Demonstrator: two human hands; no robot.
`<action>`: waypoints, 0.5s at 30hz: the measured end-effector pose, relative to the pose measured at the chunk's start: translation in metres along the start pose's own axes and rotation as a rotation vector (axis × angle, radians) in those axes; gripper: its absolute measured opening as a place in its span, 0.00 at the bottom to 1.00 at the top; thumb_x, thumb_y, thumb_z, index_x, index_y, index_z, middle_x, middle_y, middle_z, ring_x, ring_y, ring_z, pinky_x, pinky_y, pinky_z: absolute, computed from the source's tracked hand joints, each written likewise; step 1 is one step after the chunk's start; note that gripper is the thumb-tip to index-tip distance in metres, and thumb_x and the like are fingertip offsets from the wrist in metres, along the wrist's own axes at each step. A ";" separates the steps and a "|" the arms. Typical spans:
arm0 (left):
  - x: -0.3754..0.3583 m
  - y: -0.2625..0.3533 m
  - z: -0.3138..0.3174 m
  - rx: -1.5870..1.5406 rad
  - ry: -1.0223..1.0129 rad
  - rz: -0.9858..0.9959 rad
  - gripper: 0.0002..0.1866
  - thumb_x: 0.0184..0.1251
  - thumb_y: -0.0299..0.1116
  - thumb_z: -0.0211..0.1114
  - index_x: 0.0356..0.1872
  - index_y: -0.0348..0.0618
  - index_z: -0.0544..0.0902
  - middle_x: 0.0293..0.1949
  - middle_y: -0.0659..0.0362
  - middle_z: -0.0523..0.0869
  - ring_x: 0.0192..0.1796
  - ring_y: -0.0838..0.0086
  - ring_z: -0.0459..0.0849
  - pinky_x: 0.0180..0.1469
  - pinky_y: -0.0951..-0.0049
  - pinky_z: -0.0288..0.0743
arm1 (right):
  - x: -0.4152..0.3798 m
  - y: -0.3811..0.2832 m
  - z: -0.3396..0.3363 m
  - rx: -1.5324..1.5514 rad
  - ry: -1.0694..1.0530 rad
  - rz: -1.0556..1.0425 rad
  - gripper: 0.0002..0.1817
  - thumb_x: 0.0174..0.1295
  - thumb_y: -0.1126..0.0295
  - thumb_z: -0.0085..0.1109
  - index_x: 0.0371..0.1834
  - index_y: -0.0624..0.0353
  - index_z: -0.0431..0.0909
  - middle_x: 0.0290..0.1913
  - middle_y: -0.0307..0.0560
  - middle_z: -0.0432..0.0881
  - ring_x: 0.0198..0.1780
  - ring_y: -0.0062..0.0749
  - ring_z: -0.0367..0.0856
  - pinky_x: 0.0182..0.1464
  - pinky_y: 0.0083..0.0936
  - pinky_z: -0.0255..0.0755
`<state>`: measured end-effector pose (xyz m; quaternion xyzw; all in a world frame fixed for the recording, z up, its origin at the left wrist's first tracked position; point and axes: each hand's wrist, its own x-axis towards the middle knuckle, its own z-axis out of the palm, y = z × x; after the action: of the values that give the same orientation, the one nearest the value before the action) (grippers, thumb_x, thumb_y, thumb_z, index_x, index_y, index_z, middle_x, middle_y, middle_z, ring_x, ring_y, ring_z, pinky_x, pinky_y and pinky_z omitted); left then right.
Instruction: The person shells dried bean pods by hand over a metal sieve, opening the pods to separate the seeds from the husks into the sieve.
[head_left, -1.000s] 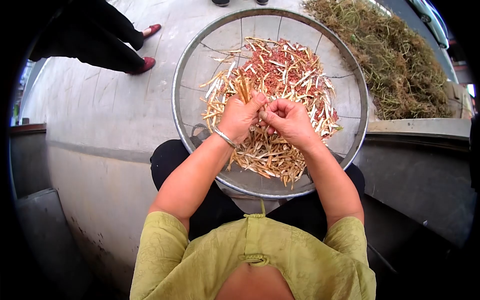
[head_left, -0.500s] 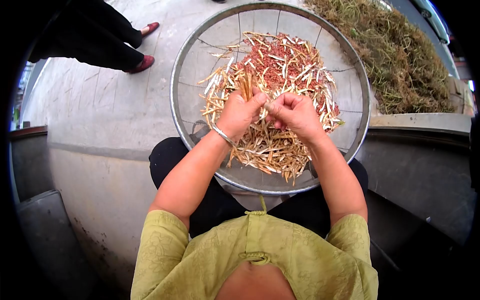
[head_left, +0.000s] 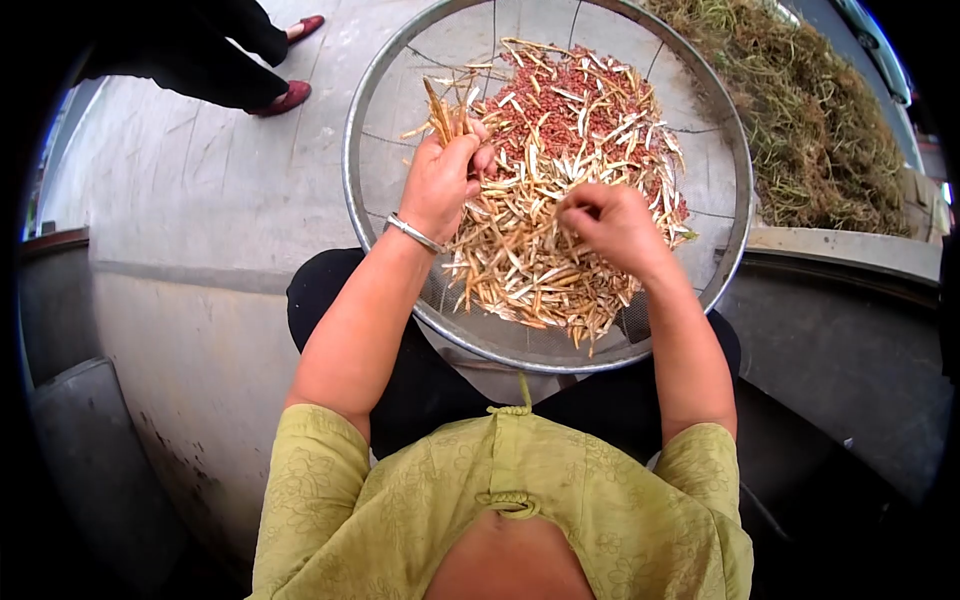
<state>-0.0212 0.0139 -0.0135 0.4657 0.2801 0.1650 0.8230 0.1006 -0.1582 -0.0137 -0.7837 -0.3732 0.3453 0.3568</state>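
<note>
Left hand clutches a pod bundle; right hand (curled shut) pinches pods in the sieve.

1 sieve, 2 hands, pods uncountable

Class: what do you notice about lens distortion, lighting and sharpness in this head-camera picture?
Head view: fisheye bends the sieve rim and blackens the corners; soft, even daylight with no harsh shadows; the pods and both hands, left and right, look sharp.

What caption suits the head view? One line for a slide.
Left hand grips a bunch of pods over a round sieve; right hand rests on the pile.
</note>
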 end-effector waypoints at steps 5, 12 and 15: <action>-0.003 -0.011 0.004 0.193 -0.119 0.022 0.06 0.65 0.33 0.53 0.36 0.43 0.75 0.20 0.69 0.67 0.21 0.87 0.65 0.19 0.88 0.52 | 0.001 -0.009 -0.025 0.408 0.092 0.122 0.07 0.56 0.70 0.60 0.24 0.61 0.76 0.18 0.33 0.75 0.18 0.11 0.71 0.18 0.12 0.62; 0.002 -0.026 0.013 0.509 -0.355 0.023 0.08 0.59 0.34 0.64 0.32 0.40 0.78 0.27 0.67 0.78 0.28 0.87 0.71 0.32 0.84 0.67 | 0.004 -0.008 -0.021 0.395 0.100 0.108 0.08 0.56 0.68 0.60 0.24 0.60 0.77 0.17 0.32 0.74 0.17 0.11 0.71 0.17 0.10 0.61; -0.004 -0.028 0.018 0.439 -0.341 -0.064 0.07 0.57 0.33 0.65 0.31 0.41 0.78 0.26 0.67 0.78 0.30 0.85 0.73 0.35 0.82 0.69 | 0.003 -0.012 -0.019 0.449 0.117 0.115 0.08 0.57 0.67 0.60 0.25 0.60 0.77 0.18 0.32 0.74 0.18 0.11 0.71 0.17 0.10 0.62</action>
<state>-0.0127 -0.0142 -0.0288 0.6450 0.1812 -0.0063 0.7424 0.1129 -0.1560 0.0052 -0.7233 -0.2203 0.3936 0.5228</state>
